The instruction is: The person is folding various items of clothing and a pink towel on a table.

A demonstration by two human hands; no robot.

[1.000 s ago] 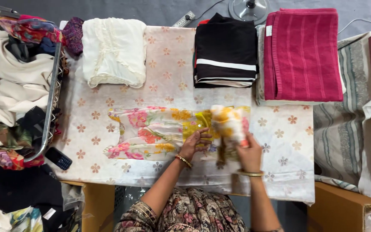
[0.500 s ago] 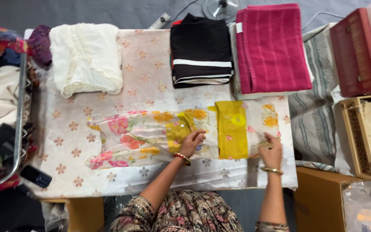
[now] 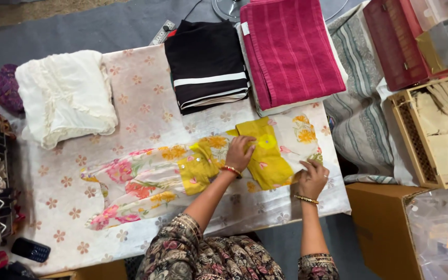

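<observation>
While the left hand presses flat on the yellow floral garment just below the black folded top, the right hand pinches its edge; an uneven tug could likely skew the fold.

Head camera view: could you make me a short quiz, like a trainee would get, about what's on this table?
1. True or false: the left hand lies flat on the floral garment.
2. Which folded item sits nearest the crimson towel? A) cream garment B) black garment C) phone
3. Fill in: the right hand pinches the floral garment's ____ end, near the table edge.

Key: 1 true; 2 B; 3 right.
</observation>
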